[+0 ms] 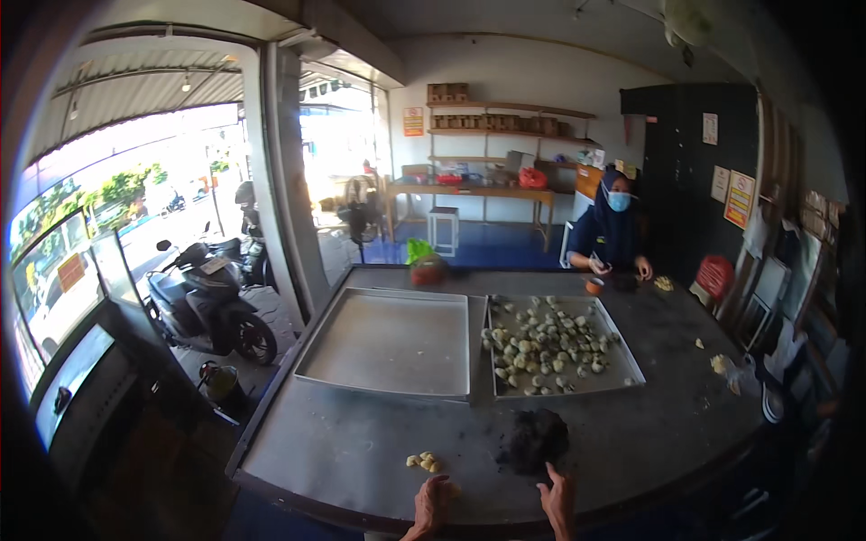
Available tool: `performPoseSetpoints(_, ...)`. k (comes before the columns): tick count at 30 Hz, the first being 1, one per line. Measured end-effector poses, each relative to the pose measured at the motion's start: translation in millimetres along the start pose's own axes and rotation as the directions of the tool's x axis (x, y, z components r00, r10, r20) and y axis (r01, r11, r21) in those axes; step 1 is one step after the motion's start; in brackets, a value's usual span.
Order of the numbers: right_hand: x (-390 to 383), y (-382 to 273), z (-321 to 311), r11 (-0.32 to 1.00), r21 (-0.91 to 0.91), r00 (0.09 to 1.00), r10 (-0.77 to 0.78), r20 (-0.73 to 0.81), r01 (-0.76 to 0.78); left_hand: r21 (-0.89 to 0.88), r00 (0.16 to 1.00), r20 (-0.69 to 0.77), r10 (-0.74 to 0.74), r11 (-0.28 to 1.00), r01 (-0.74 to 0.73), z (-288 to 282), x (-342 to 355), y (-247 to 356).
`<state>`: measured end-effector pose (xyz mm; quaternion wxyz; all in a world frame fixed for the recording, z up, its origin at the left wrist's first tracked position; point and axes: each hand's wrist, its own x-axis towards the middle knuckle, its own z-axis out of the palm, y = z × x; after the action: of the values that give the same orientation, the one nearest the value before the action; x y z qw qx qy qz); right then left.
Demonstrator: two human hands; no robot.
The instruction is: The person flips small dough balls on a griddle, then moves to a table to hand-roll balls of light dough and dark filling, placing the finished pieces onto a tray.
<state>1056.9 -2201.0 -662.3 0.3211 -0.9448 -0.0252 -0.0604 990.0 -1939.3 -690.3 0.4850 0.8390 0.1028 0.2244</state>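
Note:
At the near edge of the dark table, my left hand (431, 505) has its fingers curled inward. A pale spot shows at its fingertips, too blurred to name. Just beyond it lies a small cluster of yellow dough-like pieces (422, 462). My right hand (558, 501) is open, thumb and index finger apart, with the index fingertip at the near edge of a black, crumbly-looking mass (538, 440). Farther off, a shallow metal tray (636, 362) carries many small, round balls (550, 341), pale yellow with dark smears.
A second shallow metal tray (388, 343) lies left of the ball tray. Across the table a masked co-worker (613, 221) sits near an orange cup (594, 286) and yellow pieces (663, 283). A red bundle with green plastic (426, 266) is at the far edge. A plastic bag (741, 374) lies right.

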Motion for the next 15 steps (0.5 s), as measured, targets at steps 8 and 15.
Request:
performPoseSetpoints(8, -19.3, -13.6, 2.0, 0.995, -0.096, 0.993, -0.045, -0.108, 0.034, -0.136, 0.986, 0.072, -0.149, 0.978, 0.158, -5.7, 7.0, -2.5)
performPoseSetpoints(15, 6.4, 7.3, 28.2, 0.992, 0.084, 0.966, -0.066, -0.251, 0.089, -0.113, 0.989, 0.040, -0.143, 0.983, 0.146, -3.1, 12.8, 14.2)
